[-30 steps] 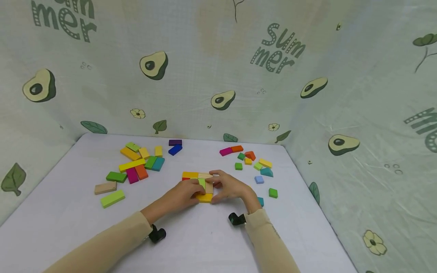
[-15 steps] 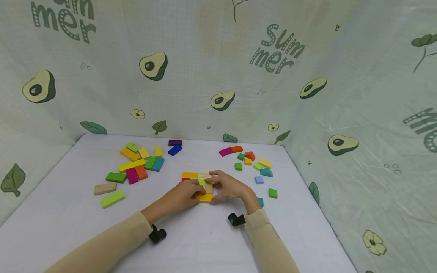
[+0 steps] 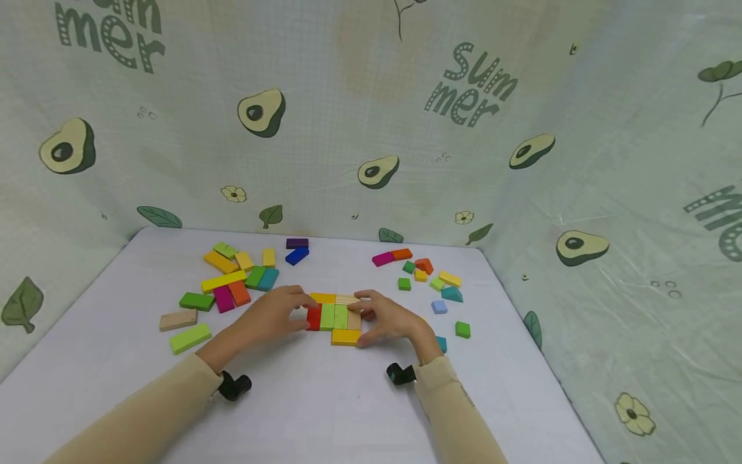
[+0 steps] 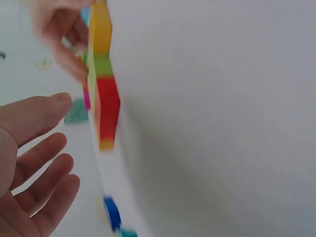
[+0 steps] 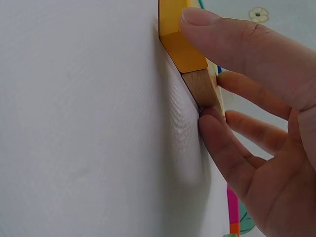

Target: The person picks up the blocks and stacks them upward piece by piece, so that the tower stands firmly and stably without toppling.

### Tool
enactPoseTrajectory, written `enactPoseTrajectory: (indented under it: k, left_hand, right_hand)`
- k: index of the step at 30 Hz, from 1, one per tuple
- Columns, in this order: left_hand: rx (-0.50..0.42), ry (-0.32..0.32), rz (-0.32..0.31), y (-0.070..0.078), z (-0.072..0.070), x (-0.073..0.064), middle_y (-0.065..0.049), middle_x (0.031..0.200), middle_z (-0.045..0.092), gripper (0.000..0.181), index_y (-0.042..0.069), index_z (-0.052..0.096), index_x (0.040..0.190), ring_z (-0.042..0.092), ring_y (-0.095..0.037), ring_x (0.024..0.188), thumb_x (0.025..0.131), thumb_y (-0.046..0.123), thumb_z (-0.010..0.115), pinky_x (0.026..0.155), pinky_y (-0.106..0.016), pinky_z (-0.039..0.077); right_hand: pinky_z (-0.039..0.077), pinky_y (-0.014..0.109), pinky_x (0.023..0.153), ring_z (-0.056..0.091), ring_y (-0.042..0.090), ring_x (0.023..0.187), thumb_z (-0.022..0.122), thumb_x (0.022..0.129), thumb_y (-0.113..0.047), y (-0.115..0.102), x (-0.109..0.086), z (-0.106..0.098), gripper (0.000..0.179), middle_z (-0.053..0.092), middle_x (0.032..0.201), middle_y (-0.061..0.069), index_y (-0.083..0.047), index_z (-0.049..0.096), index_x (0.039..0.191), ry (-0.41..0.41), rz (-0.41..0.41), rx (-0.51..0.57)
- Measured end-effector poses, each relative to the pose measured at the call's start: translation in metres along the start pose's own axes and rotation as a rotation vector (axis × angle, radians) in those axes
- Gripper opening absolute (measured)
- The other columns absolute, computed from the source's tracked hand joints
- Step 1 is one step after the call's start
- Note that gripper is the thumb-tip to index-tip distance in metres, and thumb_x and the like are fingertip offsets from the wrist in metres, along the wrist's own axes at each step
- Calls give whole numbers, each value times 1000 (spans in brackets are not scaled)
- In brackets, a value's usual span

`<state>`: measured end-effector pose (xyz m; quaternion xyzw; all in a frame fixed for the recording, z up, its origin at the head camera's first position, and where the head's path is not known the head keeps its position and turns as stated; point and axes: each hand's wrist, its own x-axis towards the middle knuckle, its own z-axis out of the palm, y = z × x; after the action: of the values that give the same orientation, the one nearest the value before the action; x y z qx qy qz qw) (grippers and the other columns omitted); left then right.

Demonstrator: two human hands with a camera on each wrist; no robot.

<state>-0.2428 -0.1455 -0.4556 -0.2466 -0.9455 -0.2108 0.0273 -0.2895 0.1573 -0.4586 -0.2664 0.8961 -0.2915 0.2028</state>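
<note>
Wooden blocks lie together in a flat group in the middle of the table. It has a red block (image 3: pixel 313 318), light green blocks (image 3: pixel 333 317), a natural wood block (image 3: pixel 354 320) on the right, a yellow block (image 3: pixel 323 298) behind and an orange-yellow block (image 3: pixel 344 337) in front. My left hand (image 3: pixel 269 312) hovers at the red block's left side. Its fingers are loose and hold nothing in the left wrist view. My right hand (image 3: pixel 394 316) rests at the group's right side, thumb against the orange-yellow block and fingertips by the natural wood block.
Left of the group lie several blocks, among them a magenta block (image 3: pixel 223 299) and a lime block (image 3: pixel 191 338). A blue block (image 3: pixel 297 256) is at the back. Small blocks, including a green cube (image 3: pixel 462 329), are scattered on the right. Printed cloth walls (image 3: pixel 324 193) border the table.
My left hand has left the top of the group and moved leftward, uncovering the red and light green blocks. The right hand has stayed in place.
</note>
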Motion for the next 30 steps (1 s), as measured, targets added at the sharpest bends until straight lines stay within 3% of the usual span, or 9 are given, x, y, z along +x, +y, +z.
enactPoseTrajectory:
  k: [3,8,12,15,21,25,30]
  left_hand:
    - [18,37,-16,-26,-17,-14,-4,118,72,37,17,77,126,67,-24,109,91,24,87,92,-46,61]
    - [55,64,-87,-61,-39,-52,-11,124,73,40,13,76,126,65,-37,118,89,24,88,97,-60,58]
    - [94,58,-145,-86,-46,-81,-16,126,72,48,11,76,127,64,-43,119,86,30,90,94,-65,57]
    - [120,60,-162,-101,-48,-99,-14,118,73,50,12,76,125,66,-38,106,82,32,92,86,-62,60]
    - [116,60,-192,-118,-45,-120,-14,116,72,50,15,77,120,66,-36,105,78,34,95,85,-63,60]
    - [97,65,-203,-122,-43,-126,-21,125,69,48,14,77,118,65,-42,111,78,32,95,88,-66,59]
    - [95,60,-186,-124,-44,-129,-23,126,66,49,11,77,118,66,-36,106,77,29,96,89,-62,60]
  right_hand:
    - [51,38,111,57,15,126,93,85,-31,0,0,0,74,37,168,-4,-26,61,151,-1,-6,-6]
    - [52,37,110,58,16,126,92,86,-30,-1,-1,0,73,36,168,-2,-24,61,152,-5,-23,-10]
    - [52,35,109,58,14,125,92,86,-30,-1,-1,1,73,36,168,-3,-24,61,151,-4,-19,-16]
    - [52,34,109,58,13,124,92,85,-31,-1,-1,1,73,37,168,-3,-25,61,151,0,-13,-26]
    - [52,36,109,59,15,124,92,85,-29,-2,-2,1,73,41,165,-3,-24,61,151,2,-4,-8]
    - [52,35,110,59,14,124,92,85,-29,-1,-2,1,73,40,165,-4,-25,61,151,2,-4,-6]
    - [52,37,110,58,13,125,92,86,-30,0,-1,0,72,38,167,-4,-25,61,151,3,-8,-15]
